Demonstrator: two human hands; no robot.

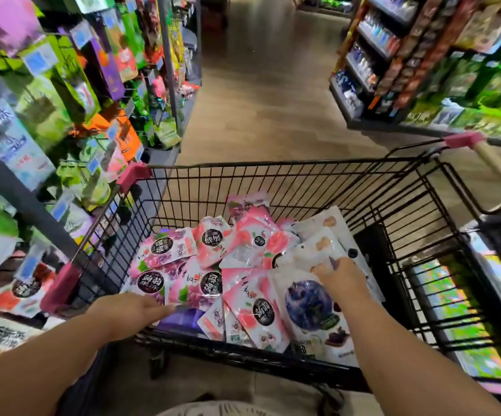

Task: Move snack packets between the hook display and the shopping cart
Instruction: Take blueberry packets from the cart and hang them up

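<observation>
Inside cart (273, 165), right hand (343, 279) on packets (205, 285), grip unclear — left hand (129, 313) blurred

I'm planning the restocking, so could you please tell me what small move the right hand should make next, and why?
Probably pinch the white packet under the right hand firmly and lift it clear: it lies on top of the pile in the shopping cart, and the fingers touch it.
</observation>
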